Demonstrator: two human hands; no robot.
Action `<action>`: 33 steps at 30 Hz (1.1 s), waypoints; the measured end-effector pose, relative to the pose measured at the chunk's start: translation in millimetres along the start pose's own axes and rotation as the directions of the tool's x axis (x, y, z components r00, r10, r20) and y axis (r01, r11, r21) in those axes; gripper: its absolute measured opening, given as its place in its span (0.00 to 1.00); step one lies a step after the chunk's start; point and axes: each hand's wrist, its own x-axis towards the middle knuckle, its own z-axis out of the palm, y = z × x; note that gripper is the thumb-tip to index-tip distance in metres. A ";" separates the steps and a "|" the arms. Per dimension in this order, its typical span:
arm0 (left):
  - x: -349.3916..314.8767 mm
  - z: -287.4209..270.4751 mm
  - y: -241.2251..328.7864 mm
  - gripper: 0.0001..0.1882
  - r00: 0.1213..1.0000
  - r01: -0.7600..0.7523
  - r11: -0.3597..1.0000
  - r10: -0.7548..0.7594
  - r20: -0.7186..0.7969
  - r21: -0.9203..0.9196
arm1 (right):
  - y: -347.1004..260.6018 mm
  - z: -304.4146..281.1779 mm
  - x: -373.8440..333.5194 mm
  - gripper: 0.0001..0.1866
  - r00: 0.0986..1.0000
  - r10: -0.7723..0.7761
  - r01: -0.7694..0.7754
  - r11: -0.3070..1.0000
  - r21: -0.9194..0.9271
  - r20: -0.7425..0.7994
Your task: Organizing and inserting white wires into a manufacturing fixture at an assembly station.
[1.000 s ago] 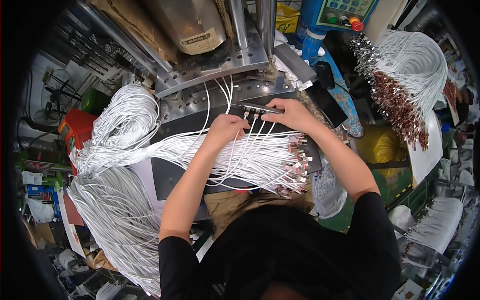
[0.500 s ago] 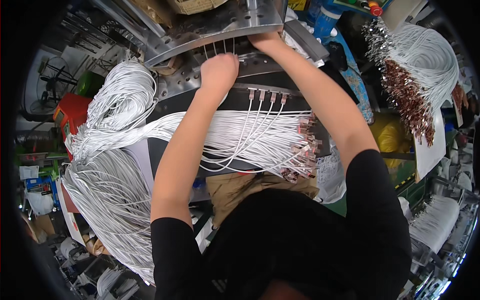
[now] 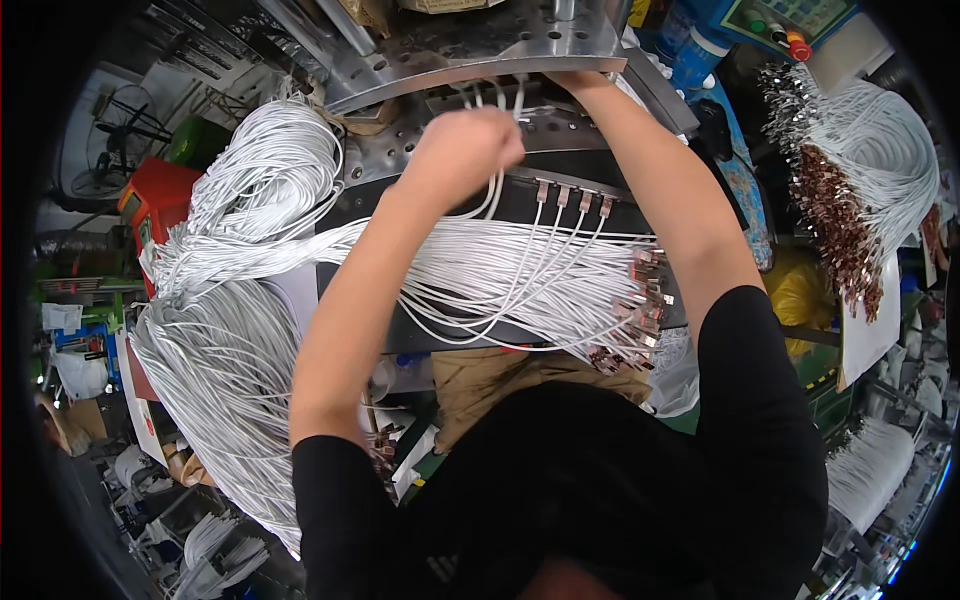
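My left hand [image 3: 465,155], smeared by motion, is closed around a few white cables [image 3: 495,195] in front of the metal press. Their ends stick up past my fingers and their lengths hang below the hand. My right hand [image 3: 580,80] reaches under the upper press plate [image 3: 480,72]; its fingers are hidden there. Below that plate lies a perforated metal lower plate [image 3: 400,145]. Nearer me, several cables with copper-coloured end connectors [image 3: 585,203] sit in a row along a metal strip. A thick bundle of white cables [image 3: 470,265] lies across the black work surface, its connectors [image 3: 640,315] toward the right.
Coiled white cables [image 3: 265,165] are heaped at the left, with a long hank [image 3: 225,390] drooping below them. At the right hangs another cable bundle [image 3: 860,130] with coppery ends. A control box with a red button [image 3: 797,47] stands at the upper right.
My left hand has drawn back from the press with the cables, whose ends now show above it. The view has shifted slightly. My right hand stays under the upper plate.
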 end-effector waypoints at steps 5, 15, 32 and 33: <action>-74.7 -123.4 -118.0 0.09 0.812 0.280 0.952 -0.169 -0.559 0.120 | -4.6 -15.1 1.0 0.09 0.991 0.129 -0.129 0.992 0.012 0.031; -124.8 -37.2 -5.8 0.05 0.921 0.303 0.933 -0.339 -0.192 -0.194 | -31.2 -72.2 -103.5 0.18 0.969 -0.013 0.061 0.981 -0.187 0.245; -62.4 26.3 72.6 0.07 0.948 0.005 0.977 -0.073 -0.310 -0.214 | -24.7 -98.1 -139.4 0.14 0.934 -0.112 0.086 0.992 0.091 0.340; -65.0 27.7 77.8 0.08 0.973 0.053 0.979 -0.095 -0.209 -0.199 | -21.5 -86.6 -128.5 0.16 0.947 -0.192 0.158 0.977 0.146 0.259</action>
